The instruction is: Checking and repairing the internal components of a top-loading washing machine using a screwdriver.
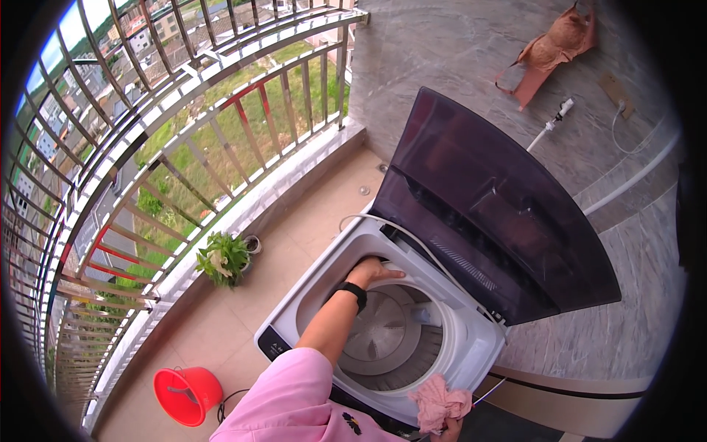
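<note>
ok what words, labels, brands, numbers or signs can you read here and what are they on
Washing machine, control panel: small pale markings, too small and blurred to read.
Pink shirt: a dark emblem, no legible lettering.
Nothing else readable.

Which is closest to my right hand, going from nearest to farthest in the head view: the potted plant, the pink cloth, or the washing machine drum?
Nearest first from your right hand:
1. Pink cloth: in that hand, at the lower edge.
2. Washing machine drum: ahead and to the left.
3. Potted plant: farther left, on the floor by the railing.
</note>
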`<action>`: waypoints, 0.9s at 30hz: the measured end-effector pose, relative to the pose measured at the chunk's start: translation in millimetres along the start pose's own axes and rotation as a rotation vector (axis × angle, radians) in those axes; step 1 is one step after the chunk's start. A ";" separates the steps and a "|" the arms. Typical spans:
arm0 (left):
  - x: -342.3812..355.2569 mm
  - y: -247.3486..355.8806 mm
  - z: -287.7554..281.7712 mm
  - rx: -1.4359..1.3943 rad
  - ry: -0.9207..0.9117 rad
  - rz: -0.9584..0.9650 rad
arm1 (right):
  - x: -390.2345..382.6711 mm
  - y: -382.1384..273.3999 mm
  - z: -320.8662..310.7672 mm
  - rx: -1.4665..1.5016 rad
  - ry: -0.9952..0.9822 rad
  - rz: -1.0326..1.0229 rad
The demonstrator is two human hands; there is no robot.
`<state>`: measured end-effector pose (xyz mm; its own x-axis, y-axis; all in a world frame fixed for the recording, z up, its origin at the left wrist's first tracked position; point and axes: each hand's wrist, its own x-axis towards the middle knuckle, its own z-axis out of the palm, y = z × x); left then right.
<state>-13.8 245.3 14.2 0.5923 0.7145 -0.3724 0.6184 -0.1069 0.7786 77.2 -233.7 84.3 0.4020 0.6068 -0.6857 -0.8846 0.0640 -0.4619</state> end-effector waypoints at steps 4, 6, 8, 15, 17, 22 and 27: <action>2.4 5.3 -1.9 0.006 -0.067 -0.015 | 0.5 1.2 7.6 -0.029 0.009 -0.025; 3.0 5.9 -2.6 0.006 -0.091 -0.017 | -0.6 0.2 8.7 -0.037 0.021 -0.037; 6.4 3.1 -1.0 0.085 -0.118 -0.040 | -4.0 -0.4 7.3 -0.037 0.040 -0.047; 6.6 2.5 5.5 0.088 -0.010 -0.055 | -17.5 -4.3 2.6 -0.050 0.102 -0.110; 14.8 -12.5 8.2 0.080 -0.087 -0.028 | -18.7 -4.7 4.5 -0.059 0.106 -0.125; 6.0 -6.7 8.3 0.042 0.074 0.084 | -21.0 -2.0 9.3 -0.067 0.118 -0.172; -1.6 -7.4 12.0 0.003 0.118 0.130 | -24.5 1.4 15.3 -0.093 0.126 -0.220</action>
<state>-13.1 236.7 2.9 0.6027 0.7709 -0.2062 0.5423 -0.2061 0.8145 62.5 -236.4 109.1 0.6137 0.4829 -0.6246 -0.7493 0.1071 -0.6535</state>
